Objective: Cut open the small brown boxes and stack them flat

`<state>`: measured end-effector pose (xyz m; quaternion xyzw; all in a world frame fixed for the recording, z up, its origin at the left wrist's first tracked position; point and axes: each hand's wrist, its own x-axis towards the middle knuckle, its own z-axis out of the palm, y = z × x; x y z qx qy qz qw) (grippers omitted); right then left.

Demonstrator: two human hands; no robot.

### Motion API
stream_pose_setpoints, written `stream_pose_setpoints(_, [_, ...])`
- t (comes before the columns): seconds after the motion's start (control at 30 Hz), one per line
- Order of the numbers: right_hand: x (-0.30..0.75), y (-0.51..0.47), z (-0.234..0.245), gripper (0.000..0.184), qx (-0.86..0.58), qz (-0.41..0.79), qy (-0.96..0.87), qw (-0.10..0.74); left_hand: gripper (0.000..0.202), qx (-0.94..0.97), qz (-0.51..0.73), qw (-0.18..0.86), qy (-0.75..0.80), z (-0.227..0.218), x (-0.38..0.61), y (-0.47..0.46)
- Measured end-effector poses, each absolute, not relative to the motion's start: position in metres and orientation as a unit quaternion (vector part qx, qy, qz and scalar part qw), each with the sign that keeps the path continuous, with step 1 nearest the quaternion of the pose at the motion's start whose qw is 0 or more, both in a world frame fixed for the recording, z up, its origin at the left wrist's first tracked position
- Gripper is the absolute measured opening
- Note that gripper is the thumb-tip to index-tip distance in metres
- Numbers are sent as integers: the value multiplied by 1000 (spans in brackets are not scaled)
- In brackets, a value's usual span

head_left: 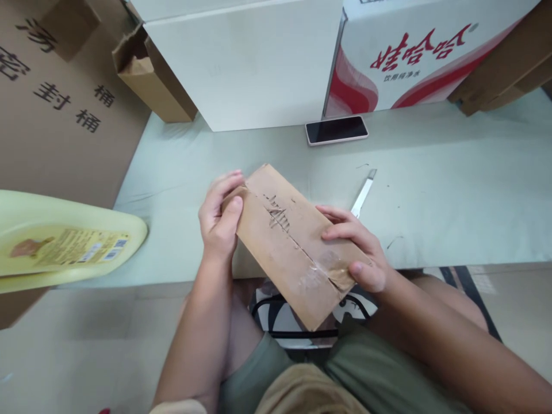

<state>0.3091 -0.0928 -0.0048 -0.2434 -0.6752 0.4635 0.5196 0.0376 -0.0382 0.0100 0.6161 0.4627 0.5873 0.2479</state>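
Between my two hands is a small brown cardboard box point(276, 253), tilted over the table's front edge. A slit runs along the middle of its upper face, with torn, ridged cardboard toward the left end and shiny tape toward the right. My left hand point(222, 215) grips the left end, thumb on top. At the right end my right hand point(360, 250) holds the box, thumb near a crumpled corner and fingers across the top. Just beyond my right hand lies a small silver blade tool point(364, 192), its lower end partly hidden by my fingers.
A phone point(337, 130) lies on the pale green table point(452, 190) before a white box point(254, 69) and a red-and-white printed carton point(409, 63). Left stand an open narrow cardboard box point(159, 86), a large carton point(73, 121) and a yellow bottle point(73, 241). Brown cardboard point(509, 69) leans at right.
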Motion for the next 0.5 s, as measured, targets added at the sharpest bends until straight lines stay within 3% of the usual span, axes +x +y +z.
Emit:
stream_pose_setpoints(0.1, [308,-93,-7,40,-240,467,-680,512,29,654,544,238,468,14,32,-38])
stream_pose_setpoints(0.27, [309,-94,-22,72,-273,487,-641,527,20,600,568,265,497,23,29,-36])
stream_pose_setpoints(0.37, [311,-89,-29,61,-346,480,-611,527,21,478,633,281,539,28,24,-30])
stream_pose_setpoints(0.5, [310,-80,-28,55,-375,517,-618,458,26,299,691,331,568,23,17,-21])
